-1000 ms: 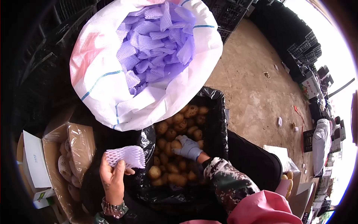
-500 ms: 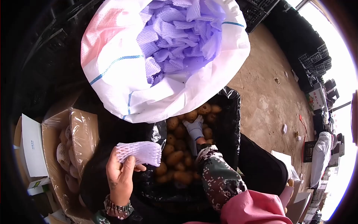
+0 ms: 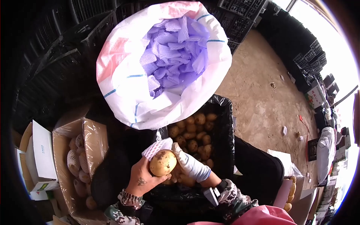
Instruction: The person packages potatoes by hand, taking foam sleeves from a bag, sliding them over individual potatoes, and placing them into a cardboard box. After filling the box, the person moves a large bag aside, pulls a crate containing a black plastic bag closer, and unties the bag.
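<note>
A round yellow-brown fruit (image 3: 163, 162) with dark spots sits between both hands at the centre. My left hand (image 3: 144, 178), bare, has its fingers and thumb round the fruit's lower left side. A white foam net sleeve (image 3: 157, 147) lies against the top of that fruit, partly hidden behind it. My right hand (image 3: 192, 165), in a pale glove, touches the fruit's right side with the thumb up; its other fingers are partly hidden. Behind the hands, a black-lined crate (image 3: 224, 131) holds several similar fruits (image 3: 192, 145).
A white sack (image 3: 123, 75) full of purple-looking foam sleeves (image 3: 174, 52) stands beyond the crate. At the left, a cardboard box (image 3: 96, 140) holds net-wrapped fruits, beside a white carton (image 3: 43, 150). Black crates (image 3: 240, 18) stand at the back; brown floor (image 3: 258, 86) shows at the right.
My right hand has come up out of the crate, and a fruit is now between the hands. My left hand has moved right with the sleeve. The view has shifted.
</note>
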`<state>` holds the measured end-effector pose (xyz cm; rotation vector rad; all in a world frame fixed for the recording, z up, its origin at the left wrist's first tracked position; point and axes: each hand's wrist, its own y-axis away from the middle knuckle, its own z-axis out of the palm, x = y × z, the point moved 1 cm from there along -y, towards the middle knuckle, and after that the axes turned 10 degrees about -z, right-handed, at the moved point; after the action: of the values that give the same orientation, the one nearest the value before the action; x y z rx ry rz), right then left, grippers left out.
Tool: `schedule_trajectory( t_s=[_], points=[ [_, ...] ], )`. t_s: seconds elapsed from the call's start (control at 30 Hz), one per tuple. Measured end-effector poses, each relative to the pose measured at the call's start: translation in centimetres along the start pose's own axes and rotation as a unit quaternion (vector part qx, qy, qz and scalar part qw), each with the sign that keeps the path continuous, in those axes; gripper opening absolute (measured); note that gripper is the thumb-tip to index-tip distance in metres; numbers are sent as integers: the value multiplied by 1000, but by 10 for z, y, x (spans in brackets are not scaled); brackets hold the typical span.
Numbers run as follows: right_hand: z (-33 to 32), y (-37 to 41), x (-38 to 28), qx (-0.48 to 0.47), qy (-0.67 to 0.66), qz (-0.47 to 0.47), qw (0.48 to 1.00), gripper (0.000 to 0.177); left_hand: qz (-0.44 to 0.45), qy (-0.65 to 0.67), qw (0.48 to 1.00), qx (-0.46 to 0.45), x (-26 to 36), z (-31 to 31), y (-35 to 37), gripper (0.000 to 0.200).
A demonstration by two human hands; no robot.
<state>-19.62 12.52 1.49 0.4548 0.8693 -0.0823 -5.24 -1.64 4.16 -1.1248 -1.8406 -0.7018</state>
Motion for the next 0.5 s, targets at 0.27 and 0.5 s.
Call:
schedule_trajectory(
  t_s=[0.27,0.5],
  points=[
    [25,-10,12,80,-166,-200,962,19,-193,573,786,-128,2,-3,22,84],
    [68,-52,-79,96,321,-368,867,20,-135,426,836,319,-25,-30,11,56]
  ],
)
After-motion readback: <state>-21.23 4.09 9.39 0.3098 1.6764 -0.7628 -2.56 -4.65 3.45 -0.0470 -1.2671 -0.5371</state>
